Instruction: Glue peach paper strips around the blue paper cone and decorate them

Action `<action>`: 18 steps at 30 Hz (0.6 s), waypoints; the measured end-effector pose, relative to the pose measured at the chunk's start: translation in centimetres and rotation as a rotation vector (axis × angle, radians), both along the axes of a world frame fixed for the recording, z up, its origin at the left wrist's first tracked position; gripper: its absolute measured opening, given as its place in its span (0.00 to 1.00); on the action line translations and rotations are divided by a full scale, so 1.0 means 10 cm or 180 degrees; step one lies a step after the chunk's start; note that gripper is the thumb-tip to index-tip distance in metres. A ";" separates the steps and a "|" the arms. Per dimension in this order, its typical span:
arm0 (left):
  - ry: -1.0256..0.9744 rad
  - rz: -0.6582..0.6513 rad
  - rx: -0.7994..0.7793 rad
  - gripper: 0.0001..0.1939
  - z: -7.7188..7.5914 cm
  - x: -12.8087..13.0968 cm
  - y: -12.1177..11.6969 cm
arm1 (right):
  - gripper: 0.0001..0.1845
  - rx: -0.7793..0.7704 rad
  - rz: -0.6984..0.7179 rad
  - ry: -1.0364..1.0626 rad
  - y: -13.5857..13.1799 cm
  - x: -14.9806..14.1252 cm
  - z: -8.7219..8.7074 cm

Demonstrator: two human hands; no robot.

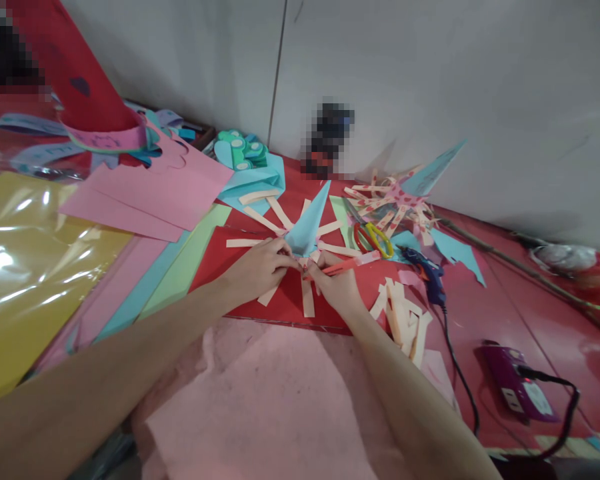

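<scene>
A light blue paper cone (307,223) stands tilted on a red sheet (217,267), with cream paper strips (253,243) radiating from its base. At the front of that base, my left hand (267,267) pinches the rim with bent fingers. My right hand (337,287) holds an orange-red marker pen (355,262), its tip at the same rim close to the left fingertips. What the tip marks is too small to make out. Loose cream strips (405,317) lie in a heap right of my right hand.
Yellow-handled scissors (380,240) and a blue glue gun (427,273) lie to the right, near a purple power strip (517,383). A second cone with patterned strips (400,207) stands behind. Pink sheets (155,183) and a red paper tube (80,73) are at left.
</scene>
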State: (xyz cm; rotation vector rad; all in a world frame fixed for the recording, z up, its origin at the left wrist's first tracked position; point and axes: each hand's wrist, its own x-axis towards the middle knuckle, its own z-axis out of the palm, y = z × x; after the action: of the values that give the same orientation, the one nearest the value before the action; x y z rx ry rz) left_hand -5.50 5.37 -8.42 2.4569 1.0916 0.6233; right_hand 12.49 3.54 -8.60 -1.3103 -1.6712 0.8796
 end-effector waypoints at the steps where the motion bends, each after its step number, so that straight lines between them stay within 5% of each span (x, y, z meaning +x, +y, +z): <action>1: -0.0004 -0.0007 0.0016 0.21 -0.01 0.00 0.00 | 0.20 -0.0025 0.0013 0.0021 0.00 0.00 -0.01; 18: -0.0032 -0.0026 0.0092 0.20 -0.04 -0.01 0.02 | 0.17 0.0185 -0.0230 -0.0187 0.02 0.01 -0.02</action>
State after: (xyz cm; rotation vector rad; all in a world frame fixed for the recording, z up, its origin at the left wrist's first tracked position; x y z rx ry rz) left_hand -5.61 5.58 -8.86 2.4787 1.0755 0.6527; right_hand 12.55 3.74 -8.75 -1.3597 -1.6714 0.7514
